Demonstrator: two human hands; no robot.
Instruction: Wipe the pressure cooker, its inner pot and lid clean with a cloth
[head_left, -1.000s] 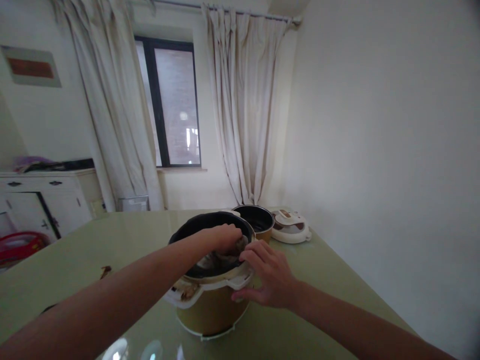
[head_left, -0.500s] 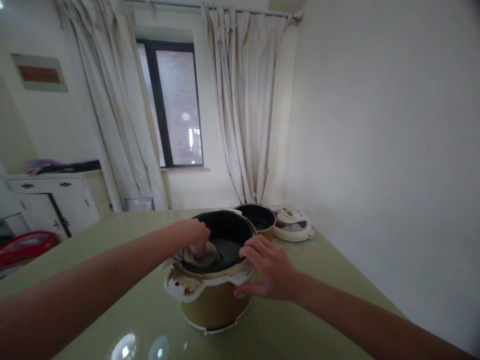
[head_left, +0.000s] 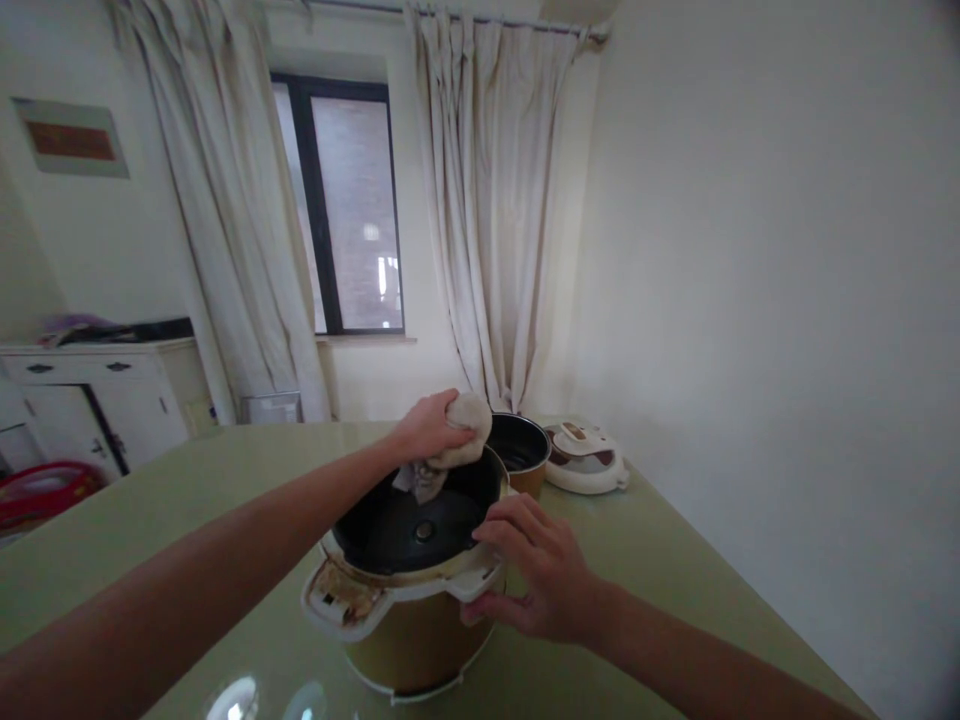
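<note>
A gold-sided cooker base [head_left: 409,640] with a dark inside and a stained white rim stands on the green table [head_left: 637,560], tilted toward me. My left hand [head_left: 427,428] is closed on a crumpled beige cloth [head_left: 463,440], held above the cooker's far rim. My right hand [head_left: 536,575] grips the cooker's right side, fingers over the rim and thumb on the gold wall.
Behind the cooker stand a dark inner pot [head_left: 519,445] and a white lid [head_left: 585,462] near the wall corner. A white cabinet [head_left: 97,395] and a red object [head_left: 41,490] are at left. Curtains frame a dark window [head_left: 349,210].
My left hand with the cloth has come up out of the cooker's inside to above its far rim. The cooker has tipped toward me. The right hand keeps its hold.
</note>
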